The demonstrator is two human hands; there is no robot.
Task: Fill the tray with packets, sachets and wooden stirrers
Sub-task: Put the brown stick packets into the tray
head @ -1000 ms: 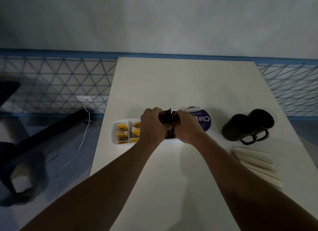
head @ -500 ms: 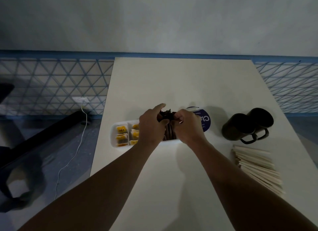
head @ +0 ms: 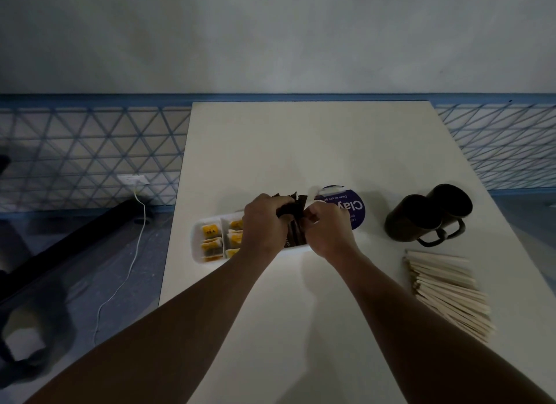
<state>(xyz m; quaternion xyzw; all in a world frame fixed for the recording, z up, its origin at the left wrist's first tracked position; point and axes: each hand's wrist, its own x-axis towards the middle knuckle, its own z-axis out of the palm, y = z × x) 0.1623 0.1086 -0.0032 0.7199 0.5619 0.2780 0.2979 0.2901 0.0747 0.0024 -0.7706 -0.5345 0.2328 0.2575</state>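
1. Left hand [head: 264,223] and right hand [head: 326,229] have fingers clamped on dark sachets [head: 293,206], which stand on end over the tray [head: 197,244].
2. The tray's long axis runs left-right across the desk [head: 301,151].
3. Stirrers [head: 448,289] lie to the right.

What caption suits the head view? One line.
Left hand and right hand grip dark sachets over the tray; stirrers lie aside.
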